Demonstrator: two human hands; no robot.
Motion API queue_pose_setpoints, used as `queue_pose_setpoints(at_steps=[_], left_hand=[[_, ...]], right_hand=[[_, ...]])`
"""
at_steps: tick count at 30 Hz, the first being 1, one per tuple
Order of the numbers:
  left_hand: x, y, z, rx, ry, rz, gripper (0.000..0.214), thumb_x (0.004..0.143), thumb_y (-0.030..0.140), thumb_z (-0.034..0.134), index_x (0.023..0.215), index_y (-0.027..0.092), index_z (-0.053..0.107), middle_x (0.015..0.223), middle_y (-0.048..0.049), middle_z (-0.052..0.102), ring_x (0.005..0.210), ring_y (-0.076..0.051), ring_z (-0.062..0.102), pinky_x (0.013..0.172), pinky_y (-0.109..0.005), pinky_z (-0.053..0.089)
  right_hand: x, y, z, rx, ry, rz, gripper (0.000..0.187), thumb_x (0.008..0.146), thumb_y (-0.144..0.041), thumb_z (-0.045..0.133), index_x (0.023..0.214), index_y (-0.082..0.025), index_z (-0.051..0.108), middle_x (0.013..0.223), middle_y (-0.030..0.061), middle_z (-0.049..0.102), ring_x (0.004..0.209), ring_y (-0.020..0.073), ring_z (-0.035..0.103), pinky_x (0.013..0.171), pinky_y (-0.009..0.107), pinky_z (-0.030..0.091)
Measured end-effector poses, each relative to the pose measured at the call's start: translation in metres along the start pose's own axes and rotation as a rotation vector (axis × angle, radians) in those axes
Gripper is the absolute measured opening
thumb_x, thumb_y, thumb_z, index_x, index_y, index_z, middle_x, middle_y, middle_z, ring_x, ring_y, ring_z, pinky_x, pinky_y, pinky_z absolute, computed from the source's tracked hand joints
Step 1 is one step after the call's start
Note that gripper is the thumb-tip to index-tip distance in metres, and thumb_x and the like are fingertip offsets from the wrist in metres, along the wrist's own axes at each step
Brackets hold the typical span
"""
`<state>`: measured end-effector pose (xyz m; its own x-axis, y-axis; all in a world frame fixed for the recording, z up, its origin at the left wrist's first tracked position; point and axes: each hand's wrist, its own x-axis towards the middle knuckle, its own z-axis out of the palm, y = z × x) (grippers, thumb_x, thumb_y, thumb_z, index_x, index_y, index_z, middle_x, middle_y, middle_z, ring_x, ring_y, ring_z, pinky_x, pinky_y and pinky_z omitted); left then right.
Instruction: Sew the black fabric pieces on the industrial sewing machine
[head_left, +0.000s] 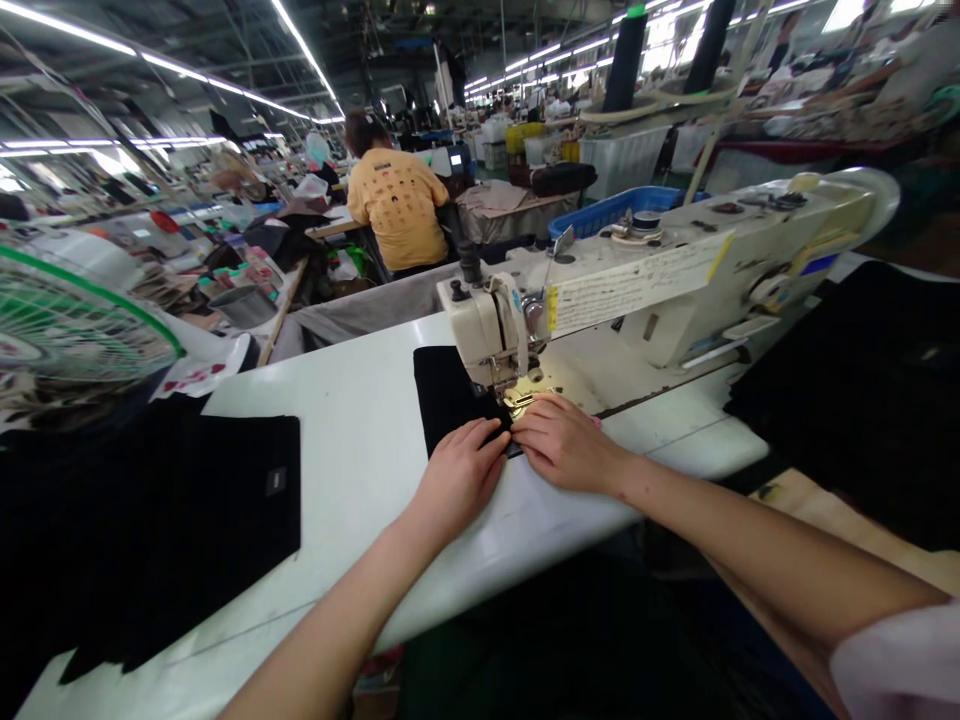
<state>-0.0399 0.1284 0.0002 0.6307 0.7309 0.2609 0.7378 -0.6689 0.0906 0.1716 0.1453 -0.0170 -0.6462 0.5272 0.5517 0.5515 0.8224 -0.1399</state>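
A small black fabric piece [442, 395] lies flat on the white sewing table [360, 450], running under the presser foot of a cream sewing machine [645, 280]. My left hand [459, 476] presses flat on the near edge of the fabric, fingers together. My right hand [564, 440] rests beside it, fingertips pinching the fabric edge just in front of the needle [517, 390]. The part of the fabric under both hands is hidden.
A stack of black fabric with a small label [150, 530] lies at the table's left. More black cloth [870, 390] is heaped at the right. A green-rimmed fan [67, 320] stands far left. A person in a yellow shirt [401, 205] sits ahead, facing away.
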Motion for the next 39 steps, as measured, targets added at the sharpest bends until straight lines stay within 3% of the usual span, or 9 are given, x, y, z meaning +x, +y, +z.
queue_pose_setpoints(at_steps=[10,17,22,26,28,32,36,39], left_hand=[[0.025,-0.028,-0.003,-0.058,-0.017,-0.022,0.029,0.096,0.023,0.048,0.115,0.017,0.070,0.125,-0.0122,0.066,0.115,-0.025,0.061,0.101,-0.043,0.052],[0.033,-0.037,0.000,-0.026,-0.007,-0.039,0.031,0.098,0.024,0.045,0.117,0.016,0.069,0.125,-0.0118,0.065,0.113,-0.023,0.061,0.101,-0.041,0.051],[0.030,-0.035,0.004,-0.038,0.024,-0.075,0.032,0.097,0.024,0.045,0.119,0.018,0.068,0.129,-0.0114,0.064,0.117,-0.023,0.059,0.103,-0.042,0.049],[0.028,-0.034,0.008,-0.019,0.009,-0.140,0.033,0.098,0.027,0.044,0.121,0.021,0.067,0.133,-0.0086,0.062,0.123,-0.022,0.056,0.107,-0.040,0.045],[0.028,-0.032,0.012,0.004,0.021,-0.218,0.036,0.098,0.030,0.043,0.128,0.021,0.062,0.139,-0.0095,0.059,0.130,-0.025,0.052,0.112,-0.046,0.039],[0.023,-0.022,0.018,0.057,0.030,-0.415,0.054,0.097,0.040,0.046,0.143,0.011,0.047,0.152,-0.0217,0.043,0.143,-0.036,0.036,0.114,-0.059,0.028],[0.001,-0.002,0.011,0.043,-0.039,-0.445,0.065,0.094,0.052,0.048,0.143,0.011,0.045,0.154,-0.0210,0.040,0.145,-0.035,0.032,0.116,-0.056,0.026],[-0.018,0.005,-0.006,-0.014,-0.031,-0.526,0.056,0.092,0.057,0.048,0.132,0.018,0.056,0.143,-0.0148,0.055,0.136,-0.029,0.047,0.111,-0.045,0.037]], right_hand=[[0.021,0.014,0.006,-0.175,-0.072,0.065,0.018,0.094,-0.015,0.053,0.095,-0.017,0.070,0.098,0.0085,0.064,0.096,0.0242,0.052,0.090,0.041,0.039],[0.003,-0.004,-0.004,-0.168,-0.093,0.096,0.017,0.096,-0.017,0.052,0.100,-0.016,0.068,0.097,0.0083,0.063,0.099,0.0239,0.051,0.101,0.044,0.035],[-0.025,-0.030,-0.013,-0.122,-0.070,0.140,0.017,0.096,-0.019,0.052,0.104,-0.017,0.067,0.099,0.0084,0.063,0.097,0.0244,0.051,0.096,0.043,0.039],[-0.032,-0.035,-0.012,-0.075,-0.036,0.152,0.019,0.097,-0.019,0.050,0.106,-0.017,0.067,0.100,0.0091,0.064,0.097,0.0244,0.053,0.096,0.044,0.042],[-0.033,-0.035,-0.010,-0.052,-0.016,0.147,0.019,0.097,-0.019,0.051,0.105,-0.016,0.068,0.100,0.0091,0.065,0.097,0.0242,0.055,0.095,0.045,0.043],[-0.034,-0.033,-0.009,-0.036,0.037,0.137,0.017,0.096,-0.017,0.052,0.102,-0.015,0.068,0.100,0.0094,0.067,0.096,0.0244,0.057,0.095,0.045,0.045],[-0.037,-0.033,-0.010,-0.031,0.065,0.128,0.017,0.097,-0.017,0.052,0.101,-0.015,0.068,0.099,0.0093,0.068,0.095,0.0242,0.059,0.096,0.046,0.044],[-0.038,-0.034,-0.011,-0.026,0.073,0.120,0.017,0.097,-0.018,0.051,0.099,-0.016,0.068,0.098,0.0091,0.068,0.094,0.0241,0.059,0.096,0.047,0.044]])
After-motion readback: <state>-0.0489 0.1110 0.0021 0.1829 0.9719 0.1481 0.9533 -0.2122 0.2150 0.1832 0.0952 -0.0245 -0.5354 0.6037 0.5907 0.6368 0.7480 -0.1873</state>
